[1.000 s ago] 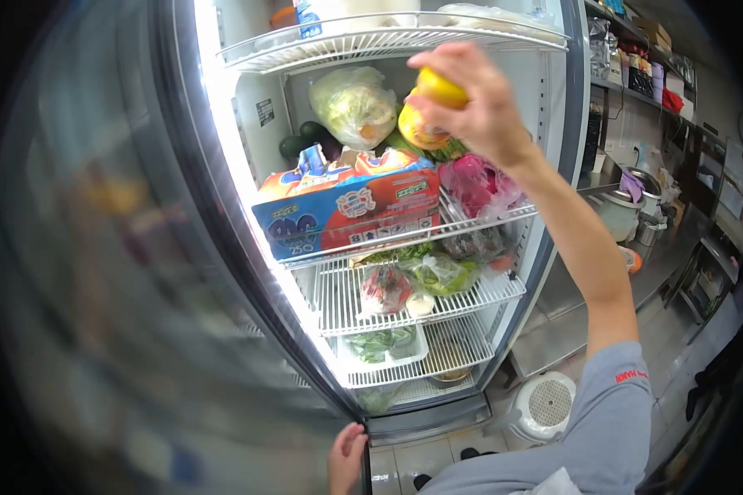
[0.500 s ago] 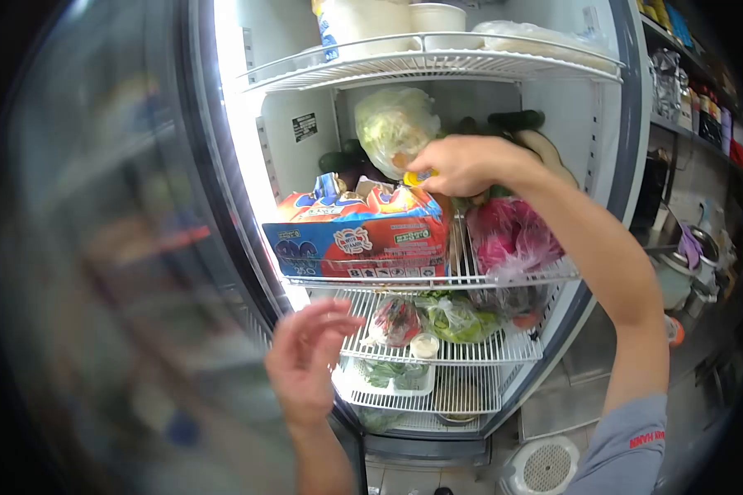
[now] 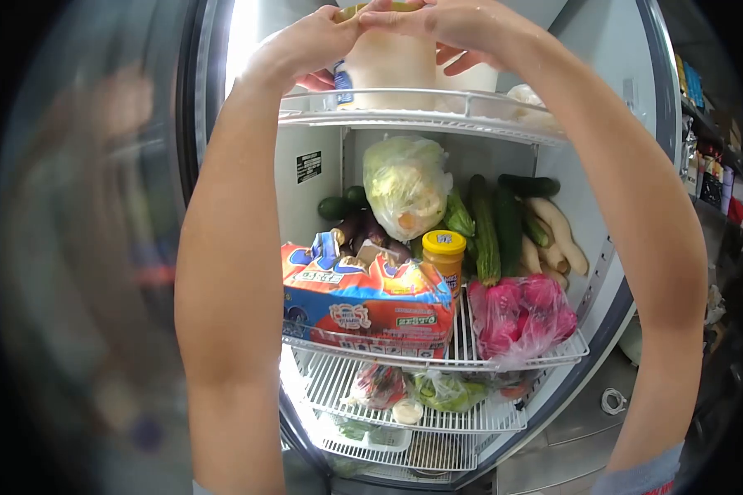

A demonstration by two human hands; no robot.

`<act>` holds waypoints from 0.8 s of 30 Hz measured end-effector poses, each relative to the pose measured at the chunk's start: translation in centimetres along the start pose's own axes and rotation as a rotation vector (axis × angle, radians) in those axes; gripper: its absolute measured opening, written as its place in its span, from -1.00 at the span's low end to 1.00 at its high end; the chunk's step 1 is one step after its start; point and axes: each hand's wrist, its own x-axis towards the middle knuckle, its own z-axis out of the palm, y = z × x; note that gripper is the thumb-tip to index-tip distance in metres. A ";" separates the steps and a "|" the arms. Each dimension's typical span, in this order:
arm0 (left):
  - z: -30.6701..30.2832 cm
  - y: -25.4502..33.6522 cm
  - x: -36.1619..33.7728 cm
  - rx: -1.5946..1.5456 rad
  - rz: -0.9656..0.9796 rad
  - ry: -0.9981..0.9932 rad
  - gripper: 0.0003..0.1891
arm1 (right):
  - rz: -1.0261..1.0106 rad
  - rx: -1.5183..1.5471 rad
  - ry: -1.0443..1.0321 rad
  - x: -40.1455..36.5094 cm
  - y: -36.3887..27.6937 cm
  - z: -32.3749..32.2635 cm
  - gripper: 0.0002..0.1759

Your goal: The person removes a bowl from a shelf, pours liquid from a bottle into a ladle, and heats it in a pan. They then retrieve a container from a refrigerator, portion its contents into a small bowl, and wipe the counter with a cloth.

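Both my hands are up at the top shelf, around a large cream-coloured tub [image 3: 392,70] with a yellowish rim or lid and a blue label at its left. My left hand [image 3: 318,43] closes on the tub's upper left, thumb on the rim. On the upper right side is my right hand [image 3: 462,31], its thumb meeting the left one and its fingers curled down the side. The frame's upper edge cuts off part of the top. Below, a yellow-lidded jar [image 3: 444,256] stands upright beside a torn red-and-blue carton [image 3: 363,305] on the middle shelf.
A bagged cabbage-like vegetable [image 3: 406,186], dark green zucchini [image 3: 485,235], pale roots [image 3: 557,231] and bagged pink produce [image 3: 520,318] fill the middle shelf. Bagged greens [image 3: 450,389] lie lower. The wire shelf edge [image 3: 437,118] runs beneath the tub. The fridge door is at left.
My right hand has let go of the yellow-lidded jar and risen to the tub. My left hand has come up from near the lower shelves to the tub's left side. The view has tilted upward.
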 end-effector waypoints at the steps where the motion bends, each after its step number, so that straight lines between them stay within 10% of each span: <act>1: -0.1 -0.1 0.0 -0.026 0.043 -0.010 -0.27 | 0.032 0.048 0.097 1.9 1.4 0.4 -0.08; 12: -1.3 5.1 5.0 -0.299 0.411 -0.143 -0.52 | 0.172 0.367 0.436 6.4 2.7 -4.1 -0.45; 15: -2.0 1.1 14.2 0.107 0.368 -0.629 -0.54 | 0.116 0.361 0.446 7.7 6.6 -3.8 -0.38; 16: -0.7 0.5 12.4 0.224 0.167 -0.185 -0.38 | 0.141 0.255 0.536 9.2 8.3 -3.2 -0.35; 19: 0.0 1.8 8.3 1.072 -0.048 -0.444 -0.36 | 0.213 -0.043 0.584 11.4 10.1 -3.5 -0.26; 24: 0.7 1.5 9.0 1.125 -0.220 -0.724 -0.25 | 0.419 -0.114 0.328 10.8 9.3 -3.6 -0.34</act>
